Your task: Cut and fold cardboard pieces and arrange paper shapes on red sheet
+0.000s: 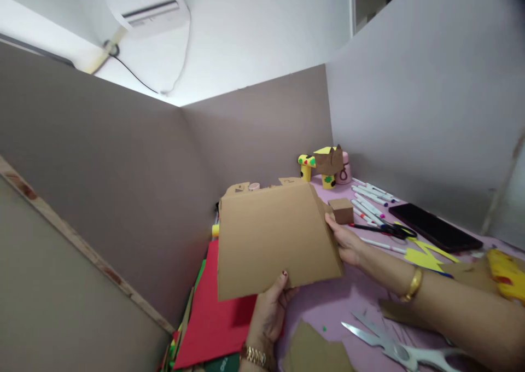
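A large flat piece of brown cardboard (270,235) is held tilted above the table, its broad face toward me. My left hand (273,303) grips its lower edge, thumb on the front and fingers behind. At the right edge my right hand (344,242) is closed on the same cardboard, its fingers partly hidden. A small brown cardboard box (341,211) stands just beyond my right hand. Under the cardboard's lower left part lies a red sheet (215,314). White-handled scissors (397,350) rest with blades apart below my right forearm.
Several markers (369,210), black scissors (394,230), a phone (435,227) and yellow scraps (424,258) lie on the right. A yellow glue gun (506,273) is at the right edge. A spotted yellow craft figure (328,167) stands at the back. Grey partitions (258,131) enclose the table.
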A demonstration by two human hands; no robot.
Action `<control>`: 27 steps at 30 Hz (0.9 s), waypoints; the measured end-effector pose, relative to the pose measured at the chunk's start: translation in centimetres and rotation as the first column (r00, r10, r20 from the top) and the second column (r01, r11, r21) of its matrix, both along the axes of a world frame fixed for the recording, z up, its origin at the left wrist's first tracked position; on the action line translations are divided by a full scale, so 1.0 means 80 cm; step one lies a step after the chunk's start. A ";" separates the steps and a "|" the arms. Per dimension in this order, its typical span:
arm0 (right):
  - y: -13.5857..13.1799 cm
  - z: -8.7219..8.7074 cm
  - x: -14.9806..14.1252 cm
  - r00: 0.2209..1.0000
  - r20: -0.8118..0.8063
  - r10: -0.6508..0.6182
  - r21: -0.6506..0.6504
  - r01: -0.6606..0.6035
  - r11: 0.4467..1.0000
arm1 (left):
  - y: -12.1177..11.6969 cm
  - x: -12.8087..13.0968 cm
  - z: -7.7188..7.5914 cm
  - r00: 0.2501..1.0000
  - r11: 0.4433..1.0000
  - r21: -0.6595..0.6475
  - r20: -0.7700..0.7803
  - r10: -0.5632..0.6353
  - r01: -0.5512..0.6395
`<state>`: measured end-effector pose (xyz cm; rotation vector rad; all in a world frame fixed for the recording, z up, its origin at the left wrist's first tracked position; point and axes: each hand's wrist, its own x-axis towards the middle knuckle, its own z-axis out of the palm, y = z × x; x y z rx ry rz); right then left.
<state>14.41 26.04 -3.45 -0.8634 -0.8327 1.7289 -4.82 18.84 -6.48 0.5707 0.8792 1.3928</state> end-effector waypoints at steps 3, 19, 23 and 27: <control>0.005 -0.011 0.019 0.988 0.112 -0.104 0.011 0.103 0.995 | 0.003 0.001 -0.005 0.999 0.999 -0.033 -0.020 0.034 -0.035; -0.165 -0.012 -0.003 0.301 0.947 -0.115 0.295 -0.669 0.682 | 0.010 0.005 -0.016 0.995 0.998 -0.028 -0.078 -0.062 0.060; -0.168 -0.025 -0.040 0.180 0.970 -0.164 0.243 -0.707 0.664 | 0.010 0.001 -0.011 0.986 0.990 -0.023 -0.093 -0.141 0.139; -0.154 -0.030 -0.055 0.092 0.979 -0.182 0.197 -0.660 0.725 | 0.015 -0.002 -0.008 0.983 0.987 -0.019 -0.087 -0.161 0.160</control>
